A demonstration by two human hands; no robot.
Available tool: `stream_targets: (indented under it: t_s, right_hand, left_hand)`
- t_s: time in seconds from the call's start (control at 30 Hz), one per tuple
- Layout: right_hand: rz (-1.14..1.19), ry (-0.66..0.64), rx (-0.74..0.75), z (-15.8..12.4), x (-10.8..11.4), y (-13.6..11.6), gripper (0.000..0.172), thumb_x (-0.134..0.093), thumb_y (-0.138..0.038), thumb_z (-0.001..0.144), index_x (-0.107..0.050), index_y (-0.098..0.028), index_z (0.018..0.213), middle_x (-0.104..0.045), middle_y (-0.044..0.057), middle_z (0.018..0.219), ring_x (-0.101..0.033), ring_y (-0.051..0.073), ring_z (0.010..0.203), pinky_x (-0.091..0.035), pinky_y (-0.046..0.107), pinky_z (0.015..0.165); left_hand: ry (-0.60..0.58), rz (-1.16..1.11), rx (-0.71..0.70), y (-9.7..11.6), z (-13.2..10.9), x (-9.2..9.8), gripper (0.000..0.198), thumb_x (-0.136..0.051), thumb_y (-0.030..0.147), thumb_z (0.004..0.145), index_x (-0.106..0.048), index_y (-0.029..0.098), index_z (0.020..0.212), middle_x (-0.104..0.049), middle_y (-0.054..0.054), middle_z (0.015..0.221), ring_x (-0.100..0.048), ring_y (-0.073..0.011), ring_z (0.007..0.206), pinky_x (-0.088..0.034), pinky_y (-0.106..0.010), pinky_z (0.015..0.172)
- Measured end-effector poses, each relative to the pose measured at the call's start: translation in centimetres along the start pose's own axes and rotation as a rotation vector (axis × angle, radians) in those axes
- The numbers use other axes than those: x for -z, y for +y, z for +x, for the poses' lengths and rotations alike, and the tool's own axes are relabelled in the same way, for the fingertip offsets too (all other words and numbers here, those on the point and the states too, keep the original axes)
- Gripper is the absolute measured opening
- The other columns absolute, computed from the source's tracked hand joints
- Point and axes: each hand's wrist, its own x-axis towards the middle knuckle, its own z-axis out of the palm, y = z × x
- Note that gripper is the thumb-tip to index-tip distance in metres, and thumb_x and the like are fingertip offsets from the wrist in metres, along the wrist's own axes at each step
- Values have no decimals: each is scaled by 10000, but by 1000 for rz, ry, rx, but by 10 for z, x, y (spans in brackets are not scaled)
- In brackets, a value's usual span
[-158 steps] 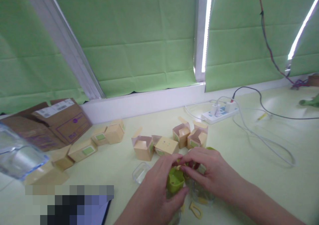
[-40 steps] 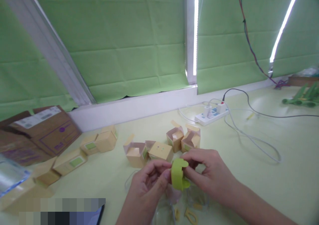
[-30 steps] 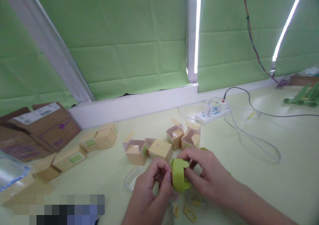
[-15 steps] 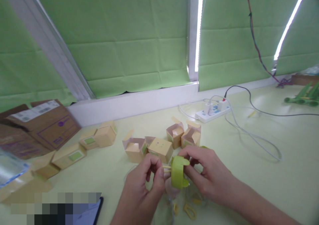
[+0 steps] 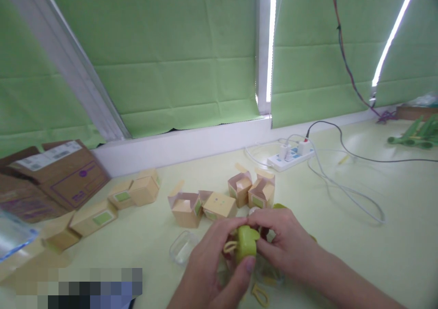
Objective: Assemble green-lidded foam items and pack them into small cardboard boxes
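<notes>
A small lime-green cover [image 5: 245, 244], which looks soft and has rounded petal-like flaps, is between my two hands. From its left side sticks out a pale yellow loop strap [image 5: 230, 247]. My left hand [image 5: 219, 259] is wrapped round it, thumb at its lower edge and fingers over the top. My right hand [image 5: 285, 236] pinches its right side; those fingertips are partly hidden. Beneath my hands lies a loose yellow loop [image 5: 260, 295], beside a clear plastic piece [image 5: 270, 275]. Left of my left hand sits a clear plastic shell [image 5: 183, 247].
Several small tan boxes, one being an open box [image 5: 186, 208], stand beyond my hands. More closed boxes [image 5: 94, 218] line the left, near a large cardboard carton [image 5: 75, 177]. A white power strip [image 5: 290, 157] with cables [image 5: 349, 193] lies at the back right.
My left hand has let go of the strap and closed round the green cover's body. The strap now shows as a bent loop. The clear shell at left has come into fuller view.
</notes>
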Motion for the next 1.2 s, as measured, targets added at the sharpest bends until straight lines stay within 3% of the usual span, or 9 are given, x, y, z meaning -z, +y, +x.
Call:
stream_targets:
  t_s: [0.13,0.27,0.43,0.57,0.63,0.73,0.9,1.03,1.2]
  right_hand:
    - [20,-40,6,1,1,-3,162,-572,-114,845,-662,-183,729,-603,-14,657,-554,137,631,-386,242,613]
    - [30,-68,8,2,2,-9,145,-562,-179,924,-701,-198,887,-677,4,759,-592,154,705,-425,257,661]
    - [-91,-100,-3,-1,0,-8,123,-606,-156,867,-695,-190,945,-703,43,898,-614,205,876,-464,315,789]
    - [-200,-246,38,-5,-1,-9,199,-659,-211,819,-709,-235,1010,-686,49,943,-578,249,966,-459,367,865]
    - [-222,-272,32,-6,-2,-11,216,-689,-263,809,-706,-257,1024,-680,47,957,-566,261,980,-452,388,890]
    - [-240,-284,33,-5,-3,-14,242,-715,-263,782,-696,-257,1024,-687,41,958,-560,265,971,-446,414,917]
    - [-207,-300,29,-4,-4,-13,294,-752,-201,739,-695,-236,1025,-715,31,968,-565,264,983,-456,422,917]
    - [-117,-244,40,-5,-1,-9,312,-778,-197,752,-691,-240,1048,-698,29,1019,-582,245,1018,-485,379,901]
    - [-21,-81,54,-3,8,-4,263,-710,-234,885,-638,-235,1138,-670,42,1096,-608,218,1054,-500,379,942]
  left_hand:
    - [19,-64,101,-1,0,1,305,-676,317,858,-706,311,1161,-757,-29,1113,-699,-241,1032,-525,-273,875]
    - [32,-284,265,-9,2,2,280,-680,332,853,-699,240,1116,-764,-69,1089,-721,-259,1003,-565,-320,861]
    - [279,-382,347,-20,8,6,311,-751,364,803,-672,201,1055,-776,-62,1037,-748,-226,887,-598,-299,785]
    - [349,-400,348,-24,11,12,383,-736,395,825,-676,194,1145,-754,-76,1169,-718,-228,1034,-581,-273,834]
    - [364,-462,356,-25,11,12,411,-726,399,837,-673,197,1191,-729,-80,1242,-682,-230,1118,-561,-260,859]
    - [357,-568,382,-27,10,9,402,-731,383,830,-693,199,1185,-711,-79,1279,-687,-227,1081,-552,-268,843]
    - [298,-663,391,-29,9,8,413,-743,369,810,-693,172,1170,-762,-85,1094,-715,-223,934,-544,-297,807]
    - [312,-696,400,-28,8,8,423,-773,376,778,-676,161,1130,-757,-80,1022,-723,-200,818,-536,-284,743]
    - [369,-716,404,-23,10,8,436,-795,353,753,-641,179,1122,-736,-59,942,-695,-188,770,-545,-293,691]
